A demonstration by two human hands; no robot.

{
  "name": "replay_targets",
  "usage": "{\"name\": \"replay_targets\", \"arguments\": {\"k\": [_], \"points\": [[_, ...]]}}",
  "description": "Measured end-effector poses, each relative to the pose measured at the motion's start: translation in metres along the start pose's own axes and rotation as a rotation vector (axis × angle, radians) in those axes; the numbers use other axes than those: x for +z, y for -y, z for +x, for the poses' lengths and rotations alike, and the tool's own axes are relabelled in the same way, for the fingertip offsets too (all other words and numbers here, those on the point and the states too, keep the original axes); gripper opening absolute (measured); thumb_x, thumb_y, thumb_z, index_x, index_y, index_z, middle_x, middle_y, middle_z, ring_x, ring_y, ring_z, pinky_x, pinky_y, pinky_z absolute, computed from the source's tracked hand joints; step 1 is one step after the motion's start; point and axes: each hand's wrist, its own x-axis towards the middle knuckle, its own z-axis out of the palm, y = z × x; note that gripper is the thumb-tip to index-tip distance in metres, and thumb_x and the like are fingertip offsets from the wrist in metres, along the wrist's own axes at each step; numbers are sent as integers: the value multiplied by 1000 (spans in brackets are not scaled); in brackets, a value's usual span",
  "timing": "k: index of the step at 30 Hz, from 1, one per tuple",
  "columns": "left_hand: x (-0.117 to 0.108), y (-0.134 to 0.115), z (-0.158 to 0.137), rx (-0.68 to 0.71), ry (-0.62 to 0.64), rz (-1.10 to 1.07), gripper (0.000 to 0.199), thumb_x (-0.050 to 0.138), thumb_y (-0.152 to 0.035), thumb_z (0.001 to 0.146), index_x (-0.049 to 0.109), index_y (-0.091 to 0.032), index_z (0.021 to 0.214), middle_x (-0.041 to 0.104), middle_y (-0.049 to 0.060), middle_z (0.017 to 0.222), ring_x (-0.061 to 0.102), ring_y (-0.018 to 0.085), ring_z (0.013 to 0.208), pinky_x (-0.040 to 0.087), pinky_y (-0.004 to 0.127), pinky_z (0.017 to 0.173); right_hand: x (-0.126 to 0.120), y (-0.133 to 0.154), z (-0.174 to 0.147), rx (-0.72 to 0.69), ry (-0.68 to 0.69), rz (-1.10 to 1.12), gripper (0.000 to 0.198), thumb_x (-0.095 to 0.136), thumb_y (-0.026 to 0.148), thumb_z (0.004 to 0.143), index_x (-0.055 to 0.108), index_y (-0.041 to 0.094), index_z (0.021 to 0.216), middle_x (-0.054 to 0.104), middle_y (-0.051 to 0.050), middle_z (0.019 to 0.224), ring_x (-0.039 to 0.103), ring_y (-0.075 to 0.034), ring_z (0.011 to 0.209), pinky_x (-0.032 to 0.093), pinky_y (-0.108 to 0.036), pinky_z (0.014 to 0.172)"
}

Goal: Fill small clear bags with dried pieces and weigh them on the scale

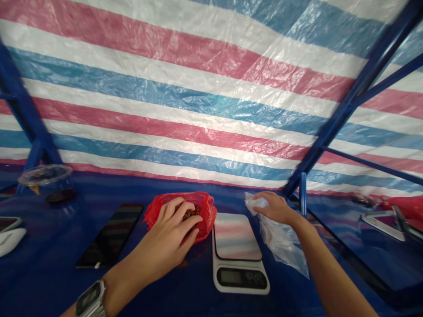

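My left hand (176, 229) lies over an open red plastic bag (209, 211), its fingers spread and bent above small brown pieces (191, 213) inside. Whether the fingertips touch these pieces is hard to tell. To the right, my right hand (274, 207) curls its thumb and fingers around the top of some thin clear plastic bags (280, 244), with crumpled film showing between them. Between my hands stands a white digital kitchen scale (236, 237). Its metal plate bears nothing, and no reading can be made out on its display.
Left of the red bag lies a black phone (112, 235). Farther left are a clear plastic tub (49, 180) and a white device (11, 240). Blue metal bars (340, 110) and a striped tarp (185, 88) rise behind the blue table (185, 295).
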Motion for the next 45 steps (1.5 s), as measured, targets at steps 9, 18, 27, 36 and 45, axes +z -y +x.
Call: {"name": "replay_targets", "arguments": {"k": [9, 18, 27, 36, 45], "points": [[5, -11, 7, 61, -41, -7, 31, 44, -25, 103, 71, -33, 117, 62, 4, 130, 43, 29, 130, 42, 50, 112, 11, -1, -13, 31, -178, 124, 41, 61, 36, 86, 66, 23, 125, 77, -8, 112, 68, -31, 115, 36, -53, 110], [14, -30, 15, -99, -212, -294, 31, 54, -37, 100, 64, -31, 129, 63, 7, 131, 52, 28, 127, 44, 48, 112, -23, 67, -46, 22, -181, 837, 50, 70, 55, 84, 63, 22, 121, 75, -9, 105, 71, -27, 100, 56, -40, 85], [31, -46, 27, -303, -36, -1246, 59, 65, -56, 91, 55, -24, 139, 68, 12, 137, 65, 28, 124, 48, 45, 112, -36, 170, -68, -154, 168, 1231, 39, 73, 49, 88, 67, 27, 120, 76, -3, 109, 70, -23, 105, 52, -40, 99], [-11, -11, 10, -451, -395, -1008, 24, 65, -45, 91, 62, -21, 96, 68, 2, 97, 66, 19, 92, 52, 27, 83, -18, 178, -61, -116, -83, 1106, 33, 67, 51, 90, 57, 28, 112, 68, -3, 111, 64, -22, 102, 49, -39, 96], [-42, 8, -20, -732, 12, -71, 16, 51, -38, 89, 54, -25, 98, 72, 5, 84, 72, 31, 78, 46, 35, 67, -21, 230, -43, -388, -43, 538, 19, 58, 19, 85, 57, 24, 103, 71, -3, 99, 62, -22, 95, 42, -37, 91]]}}
